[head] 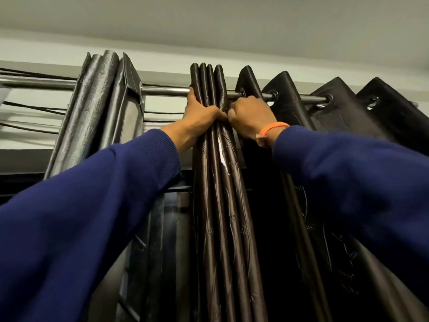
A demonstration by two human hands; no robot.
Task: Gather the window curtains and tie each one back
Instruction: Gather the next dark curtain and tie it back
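Note:
A dark brown eyelet curtain (222,187) hangs from a metal rod (162,90) near the ceiling. Its left folds are bunched tight together; its right folds (336,105) still spread along the rod. My left hand (200,111) grips the bunched folds from the left, just under the rod. My right hand (251,118), with an orange band on the wrist, grips the same bunch from the right, knuckles close to the left hand. A second curtain (102,101), grey and shiny, hangs gathered further left on the rod.
Dark cables (34,108) run along the wall behind the rod on the left. A dark window frame (176,189) shows between the two curtains. The ceiling is close above.

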